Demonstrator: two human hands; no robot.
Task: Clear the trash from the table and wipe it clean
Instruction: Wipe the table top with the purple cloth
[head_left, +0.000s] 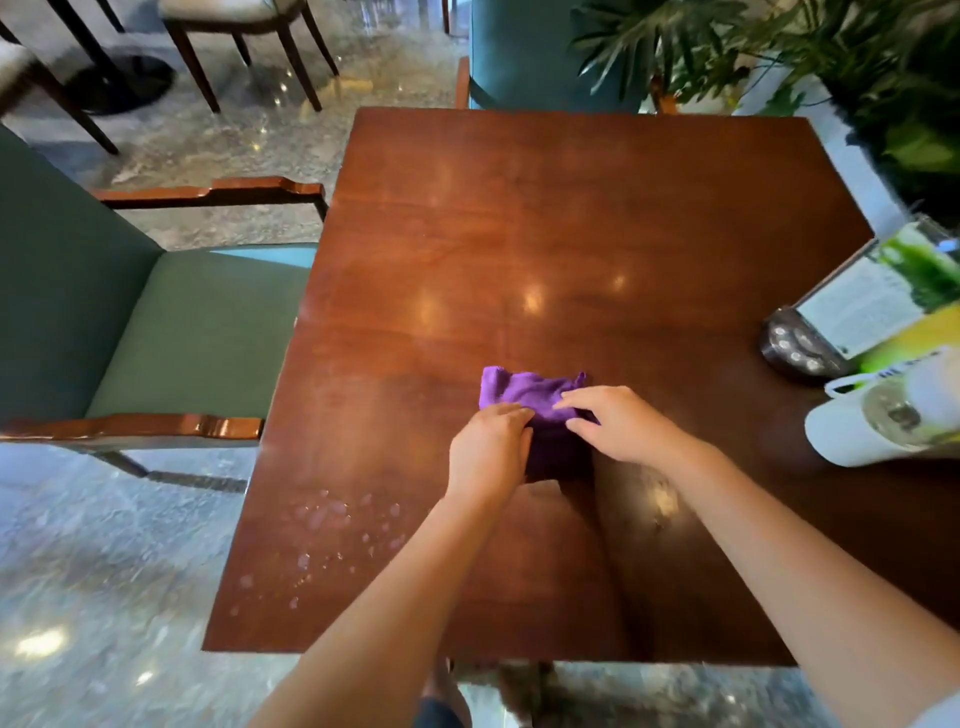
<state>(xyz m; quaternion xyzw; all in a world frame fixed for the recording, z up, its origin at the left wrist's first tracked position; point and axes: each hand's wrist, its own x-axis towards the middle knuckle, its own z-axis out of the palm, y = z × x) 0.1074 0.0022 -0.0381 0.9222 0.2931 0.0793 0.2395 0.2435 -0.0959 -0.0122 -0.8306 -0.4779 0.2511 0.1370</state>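
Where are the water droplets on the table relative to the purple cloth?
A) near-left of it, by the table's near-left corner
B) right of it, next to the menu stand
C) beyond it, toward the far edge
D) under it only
A: the droplets speckle the table near its near-left corner, left of and closer than the purple cloth under both hands.

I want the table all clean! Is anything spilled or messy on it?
Yes. Droplets are scattered near the table's near-left corner, left of the person's arms, not wiped yet. The left hand and right hand both rest on the purple cloth farther in, away from the wet spots.
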